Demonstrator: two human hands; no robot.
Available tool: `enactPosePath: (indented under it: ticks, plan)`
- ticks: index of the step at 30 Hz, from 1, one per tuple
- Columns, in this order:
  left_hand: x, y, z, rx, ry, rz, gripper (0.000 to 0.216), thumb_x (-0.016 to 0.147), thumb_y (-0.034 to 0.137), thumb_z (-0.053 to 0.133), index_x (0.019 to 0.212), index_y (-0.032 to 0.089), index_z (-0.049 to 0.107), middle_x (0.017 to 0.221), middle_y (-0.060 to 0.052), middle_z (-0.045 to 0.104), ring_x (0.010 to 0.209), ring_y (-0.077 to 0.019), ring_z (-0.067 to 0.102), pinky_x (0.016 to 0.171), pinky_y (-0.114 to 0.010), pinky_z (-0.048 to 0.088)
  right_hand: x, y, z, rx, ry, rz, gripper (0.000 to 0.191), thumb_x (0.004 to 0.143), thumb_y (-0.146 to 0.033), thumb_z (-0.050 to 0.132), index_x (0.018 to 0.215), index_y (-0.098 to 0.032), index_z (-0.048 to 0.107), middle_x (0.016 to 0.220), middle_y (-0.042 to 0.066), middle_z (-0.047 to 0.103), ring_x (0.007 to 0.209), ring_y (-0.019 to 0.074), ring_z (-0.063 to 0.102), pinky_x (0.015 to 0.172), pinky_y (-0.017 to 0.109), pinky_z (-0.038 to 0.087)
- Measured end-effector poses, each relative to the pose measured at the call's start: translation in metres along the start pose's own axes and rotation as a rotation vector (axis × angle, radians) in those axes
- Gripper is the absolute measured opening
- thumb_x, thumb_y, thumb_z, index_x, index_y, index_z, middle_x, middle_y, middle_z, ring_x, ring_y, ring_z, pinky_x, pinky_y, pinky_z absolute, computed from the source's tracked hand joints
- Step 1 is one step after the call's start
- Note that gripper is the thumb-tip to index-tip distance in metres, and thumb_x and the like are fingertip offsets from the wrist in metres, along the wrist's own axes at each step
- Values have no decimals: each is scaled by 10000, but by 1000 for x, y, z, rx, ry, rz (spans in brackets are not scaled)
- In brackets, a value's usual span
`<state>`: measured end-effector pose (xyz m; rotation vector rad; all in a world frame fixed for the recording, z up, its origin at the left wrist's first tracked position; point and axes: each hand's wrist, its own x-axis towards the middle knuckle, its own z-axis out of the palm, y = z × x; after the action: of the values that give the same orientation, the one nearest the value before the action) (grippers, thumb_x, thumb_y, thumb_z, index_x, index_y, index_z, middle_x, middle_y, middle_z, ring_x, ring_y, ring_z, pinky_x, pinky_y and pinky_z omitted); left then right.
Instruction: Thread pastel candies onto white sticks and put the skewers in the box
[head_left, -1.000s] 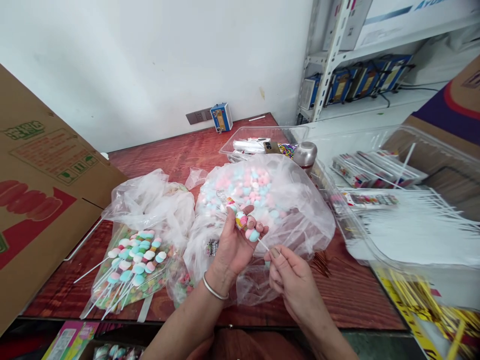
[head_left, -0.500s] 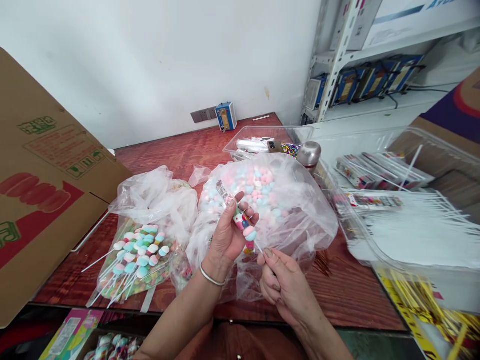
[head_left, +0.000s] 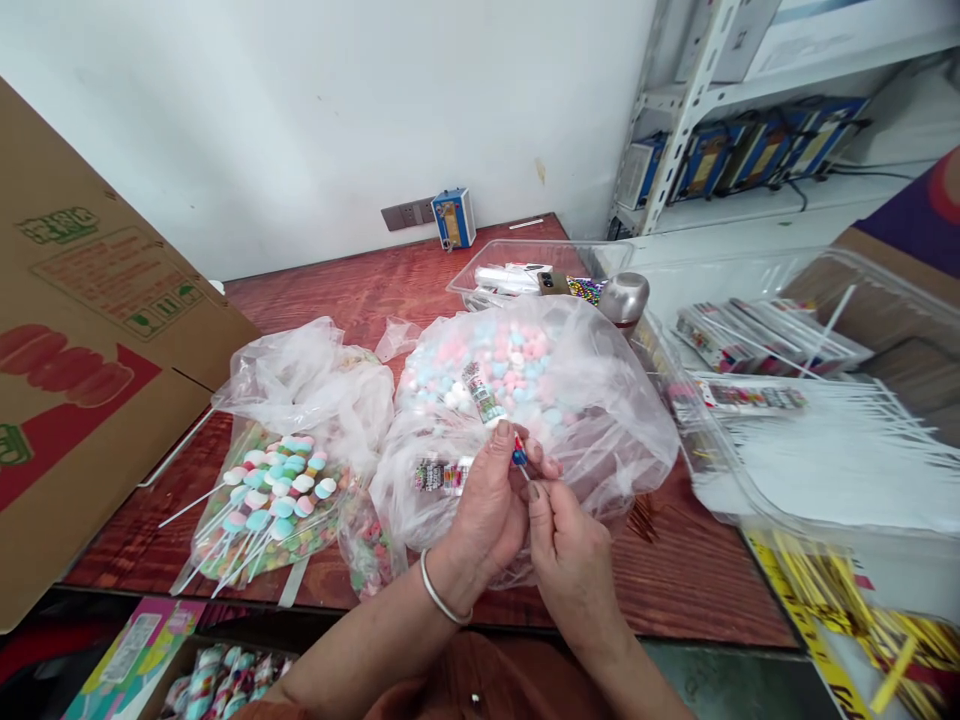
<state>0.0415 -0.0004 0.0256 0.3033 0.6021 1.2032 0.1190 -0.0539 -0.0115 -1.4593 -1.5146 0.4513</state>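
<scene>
My left hand (head_left: 491,500) is closed around a printed clear wrapper (head_left: 482,395) that points up and away. A marshmallow lollipop was in this wrapper; its candy is now mostly hidden by my fingers and the print. Just below, my right hand (head_left: 566,535) pinches the white lollipop stick (head_left: 525,472) between thumb and index finger. Both hands are over a large clear bag of pink, blue and white marshmallows (head_left: 517,350). Another printed wrapper (head_left: 442,475) lies on that bag, left of my left hand. Several unwrapped marshmallow lollipops (head_left: 281,490) are piled further left.
The lollipop pile rests on a bag of colourful candies (head_left: 322,545). A cardboard box (head_left: 82,370) stands at the left. On the right, a clear bin (head_left: 739,500) holds white sticks (head_left: 840,460). A metal flask (head_left: 624,298) stands behind the marshmallow bag.
The wrapper is further over the lollipop; the pink and blue marshmallow that showed at its lower end is now out of sight. My hands have come closer together. The view shifted slightly.
</scene>
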Motion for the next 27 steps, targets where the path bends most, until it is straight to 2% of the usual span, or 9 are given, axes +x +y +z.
enactPosePath:
  ticks: [2, 5, 10, 13, 17, 20, 22, 24, 27]
  plan:
    - [2, 3, -5, 27, -6, -31, 295, 856, 430, 670, 933, 150, 621, 797, -23, 626, 770, -157, 654, 807, -318, 537, 2, 1, -2, 25, -26, 2, 301, 1000, -284, 364, 764, -203, 532, 617, 12, 610, 507, 156, 568, 504, 253, 356]
    - [14, 21, -9, 29, 26, 45, 414, 816, 453, 711, 1088, 153, 622, 973, -71, 673, 884, -188, 673, 824, -329, 544, 0, 1, -6, 81, -93, 14, 300, 1006, -282, 359, 768, -205, 525, 592, -20, 573, 498, 141, 551, 502, 239, 357]
    - [24, 29, -5, 46, 41, 98, 318, 804, 283, 756, 1064, 153, 628, 651, 74, 513, 495, -28, 476, 587, -183, 472, -7, -1, 1, 147, -123, 93, 306, 1001, -306, 364, 749, -210, 508, 595, -23, 553, 508, 137, 519, 504, 240, 345]
    - [14, 10, -4, 90, 36, 89, 258, 831, 320, 726, 997, 154, 618, 619, 69, 495, 505, -43, 485, 538, -176, 432, -3, -3, 8, 223, -73, 192, 297, 984, -354, 402, 761, -204, 529, 622, -5, 569, 547, 148, 521, 516, 248, 352]
    - [1, -4, -10, 94, 0, 37, 339, 833, 399, 711, 1060, 168, 611, 736, 12, 601, 683, -109, 618, 537, -179, 433, 1, 0, 12, 618, -105, 413, 327, 958, -470, 457, 807, -198, 558, 571, -45, 474, 473, 109, 403, 447, 222, 315]
    - [-1, 4, -18, 74, -24, -13, 452, 822, 475, 699, 1140, 167, 609, 945, -53, 674, 815, -160, 664, 640, -234, 513, -1, 3, 10, 1005, -214, 624, 353, 922, -540, 512, 803, -207, 531, 478, -124, 286, 377, 63, 183, 369, 192, 194]
    - [2, 13, -23, 68, -26, -21, 415, 832, 434, 700, 1134, 163, 614, 1028, -76, 684, 853, -178, 677, 725, -286, 547, -6, 3, 7, 1113, -301, 705, 345, 917, -540, 523, 802, -214, 517, 464, -141, 245, 363, 54, 124, 357, 190, 178]
    - [5, 19, -26, 82, -9, -6, 359, 820, 316, 733, 1124, 165, 615, 1023, -68, 691, 839, -166, 685, 782, -309, 555, -11, 4, 5, 1045, -348, 691, 342, 932, -534, 495, 805, -218, 513, 472, -134, 258, 363, 61, 135, 356, 197, 189]
    - [8, 24, -28, 131, 60, 59, 329, 754, 217, 792, 1027, 158, 617, 925, -37, 690, 808, -160, 692, 812, -326, 559, -17, 5, 0, 619, -237, 454, 308, 944, -482, 485, 825, -206, 552, 565, -61, 439, 448, 102, 358, 434, 222, 302]
